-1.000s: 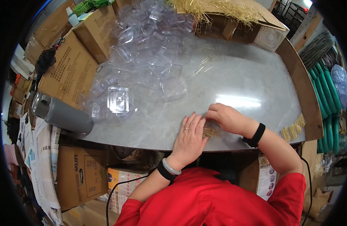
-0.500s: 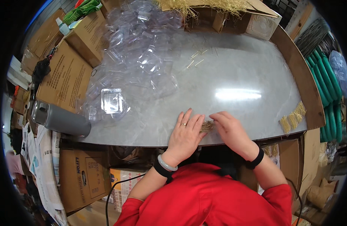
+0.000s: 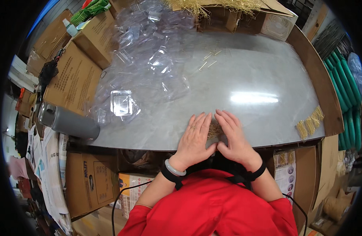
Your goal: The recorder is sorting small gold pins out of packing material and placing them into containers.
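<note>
Near the table's front edge lies a small bundle of thin gold-coloured wire pieces, between my two hands. My left hand rests flat along the bundle's left side, fingers stretched out. On the other side my right hand stands slightly tilted, its fingers straight and together, its thumb close to the left thumb. Palms and fingers hide part of the bundle. Several neat bunches of gold wire pieces lie at the table's right edge. A few loose pieces are scattered farther back.
Clear plastic clamshell boxes are heaped at the back left, one box nearer. A grey bottle lies at the left edge. Cardboard walls border the table. Tangled gold wire tops a carton at the back.
My right hand has turned from bent fingers at the bundle's right end to straight fingers along its side. Both thumbs have come together. The whole view has shifted slightly.
</note>
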### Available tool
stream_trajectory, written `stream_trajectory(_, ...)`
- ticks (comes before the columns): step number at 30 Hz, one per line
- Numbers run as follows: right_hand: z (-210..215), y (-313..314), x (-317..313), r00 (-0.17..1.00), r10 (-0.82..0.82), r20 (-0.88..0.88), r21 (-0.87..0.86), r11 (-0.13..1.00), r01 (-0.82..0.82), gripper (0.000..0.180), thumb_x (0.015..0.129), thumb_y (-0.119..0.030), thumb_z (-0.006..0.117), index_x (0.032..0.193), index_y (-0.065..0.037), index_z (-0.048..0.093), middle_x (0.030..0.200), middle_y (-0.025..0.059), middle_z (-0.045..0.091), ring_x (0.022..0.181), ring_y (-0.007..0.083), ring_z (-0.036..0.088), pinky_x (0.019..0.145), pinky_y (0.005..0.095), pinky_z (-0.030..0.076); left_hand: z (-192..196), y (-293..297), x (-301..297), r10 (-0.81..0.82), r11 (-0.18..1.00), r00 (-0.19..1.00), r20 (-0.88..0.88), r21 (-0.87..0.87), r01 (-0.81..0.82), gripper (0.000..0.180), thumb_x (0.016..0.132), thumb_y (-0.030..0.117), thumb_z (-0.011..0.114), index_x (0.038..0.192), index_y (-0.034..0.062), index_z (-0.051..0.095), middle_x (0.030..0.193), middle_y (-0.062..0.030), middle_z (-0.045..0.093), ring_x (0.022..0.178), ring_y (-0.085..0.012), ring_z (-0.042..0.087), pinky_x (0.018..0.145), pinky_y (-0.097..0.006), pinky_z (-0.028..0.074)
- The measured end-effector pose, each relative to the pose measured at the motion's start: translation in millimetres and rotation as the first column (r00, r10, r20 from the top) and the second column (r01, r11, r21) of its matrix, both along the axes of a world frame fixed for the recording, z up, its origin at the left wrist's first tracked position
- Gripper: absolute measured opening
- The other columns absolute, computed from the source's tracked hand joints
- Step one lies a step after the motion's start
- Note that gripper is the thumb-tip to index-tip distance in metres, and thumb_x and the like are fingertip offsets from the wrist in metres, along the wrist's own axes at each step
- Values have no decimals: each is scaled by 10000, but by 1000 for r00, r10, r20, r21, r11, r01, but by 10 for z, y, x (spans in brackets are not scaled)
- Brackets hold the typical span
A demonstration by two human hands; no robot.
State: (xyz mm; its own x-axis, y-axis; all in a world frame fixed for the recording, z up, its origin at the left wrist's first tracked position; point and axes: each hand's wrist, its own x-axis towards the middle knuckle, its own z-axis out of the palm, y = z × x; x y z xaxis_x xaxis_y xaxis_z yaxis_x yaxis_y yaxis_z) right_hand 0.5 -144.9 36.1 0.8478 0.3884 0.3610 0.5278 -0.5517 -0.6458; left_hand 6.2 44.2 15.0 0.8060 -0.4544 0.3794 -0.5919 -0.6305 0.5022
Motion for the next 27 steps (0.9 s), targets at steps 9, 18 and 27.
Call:
stream_trajectory(9, -117, -29, 156, 990, 131, 54, -170, 978, -120, 550, 797, -185, 774, 1290, -49, 570, 1253, 122, 600, 1229, 334, 526, 1050, 465, 421, 70, 314, 33, -162, 956, 941, -297, -282, 76, 982, 757, 116, 723, 1573, 2, 189, 1573, -228, 300, 1454, -404, 305, 1220, -454, 241)
stream_trajectory(18, -28, -6, 109, 970, 155, 186, -213, 970, -114, 422, 805, -170, 763, 1194, -83, 626, 1169, 72, 621, 1126, 285, 565, 976, 417, 437, 284, 461, -9, 114, 991, 976, -187, 89, -98, 647, 792, 161, 791, 1359, 0, 525, 1347, -192, 507, 1218, -393, 488, 1029, -455, 418)
stream_trajectory(27, -21, 3, 68, 994, 90, 59, -169, 982, -79, 509, 820, -204, 758, 1279, -84, 573, 1285, 81, 578, 1203, 292, 544, 1057, 442, 405, 351, 411, 138, 29, 995, 973, -230, 98, -6, 457, 793, 101, 771, 1215, 20, 618, 1211, -148, 574, 1113, -381, 545, 953, -444, 463)
